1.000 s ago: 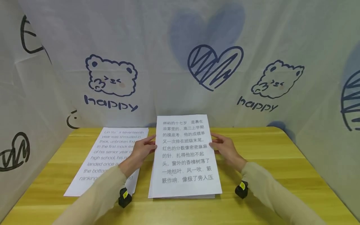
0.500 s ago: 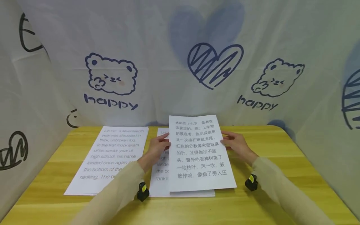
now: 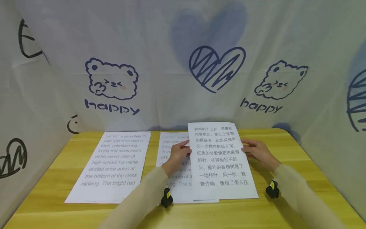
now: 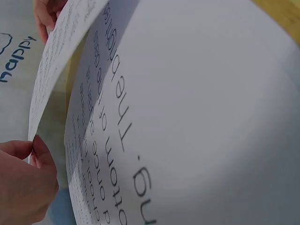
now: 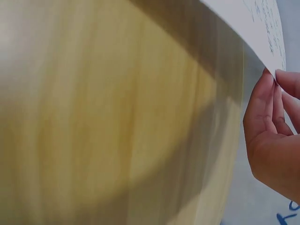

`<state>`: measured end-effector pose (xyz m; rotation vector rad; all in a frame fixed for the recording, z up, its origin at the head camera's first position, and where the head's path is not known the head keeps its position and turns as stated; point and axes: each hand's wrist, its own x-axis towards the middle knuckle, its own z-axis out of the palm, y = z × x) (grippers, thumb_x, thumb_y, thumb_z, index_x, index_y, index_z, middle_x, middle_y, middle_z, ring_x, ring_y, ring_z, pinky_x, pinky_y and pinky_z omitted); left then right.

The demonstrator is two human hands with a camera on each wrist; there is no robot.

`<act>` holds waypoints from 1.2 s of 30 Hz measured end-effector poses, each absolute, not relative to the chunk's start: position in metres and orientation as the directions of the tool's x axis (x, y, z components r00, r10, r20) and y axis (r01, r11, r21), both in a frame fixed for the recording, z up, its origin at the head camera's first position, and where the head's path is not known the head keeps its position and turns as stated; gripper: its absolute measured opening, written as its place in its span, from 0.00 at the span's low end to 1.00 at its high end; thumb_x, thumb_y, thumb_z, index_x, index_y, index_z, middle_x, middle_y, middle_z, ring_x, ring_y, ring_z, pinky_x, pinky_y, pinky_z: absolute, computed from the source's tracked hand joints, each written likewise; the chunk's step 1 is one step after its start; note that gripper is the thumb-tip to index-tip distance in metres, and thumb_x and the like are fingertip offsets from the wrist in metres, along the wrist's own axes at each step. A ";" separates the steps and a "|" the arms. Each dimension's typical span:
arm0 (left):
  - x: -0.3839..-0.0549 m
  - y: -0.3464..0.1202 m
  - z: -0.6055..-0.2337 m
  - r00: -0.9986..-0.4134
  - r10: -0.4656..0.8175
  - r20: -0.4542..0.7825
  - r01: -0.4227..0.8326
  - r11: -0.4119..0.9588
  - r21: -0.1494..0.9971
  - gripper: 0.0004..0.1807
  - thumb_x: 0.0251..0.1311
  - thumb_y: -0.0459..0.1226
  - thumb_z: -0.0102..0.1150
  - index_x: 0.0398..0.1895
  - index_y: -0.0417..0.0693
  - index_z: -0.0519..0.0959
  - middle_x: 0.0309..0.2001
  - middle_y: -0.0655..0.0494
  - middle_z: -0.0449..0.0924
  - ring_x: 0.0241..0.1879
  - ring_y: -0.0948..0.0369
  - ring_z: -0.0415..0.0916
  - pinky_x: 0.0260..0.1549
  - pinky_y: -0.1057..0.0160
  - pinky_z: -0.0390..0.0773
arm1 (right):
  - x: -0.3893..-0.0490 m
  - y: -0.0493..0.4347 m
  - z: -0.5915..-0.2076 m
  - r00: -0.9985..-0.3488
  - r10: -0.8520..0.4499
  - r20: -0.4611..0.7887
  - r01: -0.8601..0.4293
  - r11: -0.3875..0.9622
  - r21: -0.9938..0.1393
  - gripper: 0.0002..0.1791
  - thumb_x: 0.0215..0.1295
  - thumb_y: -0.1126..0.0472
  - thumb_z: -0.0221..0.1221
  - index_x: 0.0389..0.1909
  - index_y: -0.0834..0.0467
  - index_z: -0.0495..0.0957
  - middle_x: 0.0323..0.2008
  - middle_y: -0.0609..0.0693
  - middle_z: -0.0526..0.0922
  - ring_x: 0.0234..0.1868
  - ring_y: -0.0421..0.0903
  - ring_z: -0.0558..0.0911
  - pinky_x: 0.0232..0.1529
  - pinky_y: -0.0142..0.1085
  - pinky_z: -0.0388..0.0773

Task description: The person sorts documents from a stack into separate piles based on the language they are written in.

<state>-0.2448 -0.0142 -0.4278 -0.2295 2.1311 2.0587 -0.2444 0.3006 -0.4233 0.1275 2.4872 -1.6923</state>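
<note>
A white sheet of paper printed with Chinese text [image 3: 220, 162] is held up between both hands. My left hand [image 3: 177, 157] pinches its left edge between thumb and fingers, seen close in the left wrist view. On the opposite edge, my right hand [image 3: 261, 154] pinches the paper; in the right wrist view the thumb and fingertips meet at that edge. Beneath and to the left lies a sheet with English text [image 3: 174, 190], its right part hidden by the held paper. The left wrist view shows a gap between the two sheets and the upper one's shadow on the lower.
Another sheet of English text [image 3: 108, 165] lies on the left of the yellow wood-grain table [image 3: 43, 190]. A pale cloth [image 3: 166, 79] with bear and heart drawings hangs behind the table. Bare tabletop shows on the right.
Both hands have moved right, carrying the sheet of Chinese text with them. More of the English-text sheet in the middle shows now, and the left one is no longer covered by the arm.
</note>
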 end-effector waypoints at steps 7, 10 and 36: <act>-0.242 0.013 -0.431 -0.975 0.008 -0.224 -0.223 0.043 0.974 0.28 0.57 0.26 0.56 0.64 0.44 0.73 0.40 0.48 0.76 0.33 0.59 0.75 0.38 0.65 0.78 | -0.232 0.324 -0.423 -0.984 0.019 -0.175 0.169 0.368 -0.914 0.30 0.68 0.64 0.57 0.68 0.67 0.63 0.52 0.63 0.78 0.39 0.46 0.82 0.40 0.35 0.80; -0.241 0.025 -0.434 -0.972 -0.013 -0.233 -0.233 0.034 0.972 0.28 0.56 0.26 0.56 0.63 0.45 0.74 0.39 0.49 0.75 0.32 0.60 0.74 0.34 0.66 0.77 | -0.231 0.331 -0.423 -0.982 0.035 -0.188 0.186 0.388 -0.902 0.30 0.68 0.64 0.57 0.68 0.67 0.63 0.50 0.61 0.79 0.39 0.46 0.82 0.40 0.34 0.80; -0.229 0.101 -0.439 -0.998 -0.059 0.031 0.007 0.369 0.929 0.23 0.47 0.20 0.56 0.51 0.30 0.79 0.23 0.52 0.71 0.22 0.62 0.65 0.18 0.69 0.65 | -0.231 0.380 -0.435 -0.964 0.107 -0.244 0.263 0.534 -0.803 0.31 0.69 0.63 0.54 0.69 0.71 0.58 0.52 0.67 0.77 0.40 0.52 0.80 0.38 0.35 0.79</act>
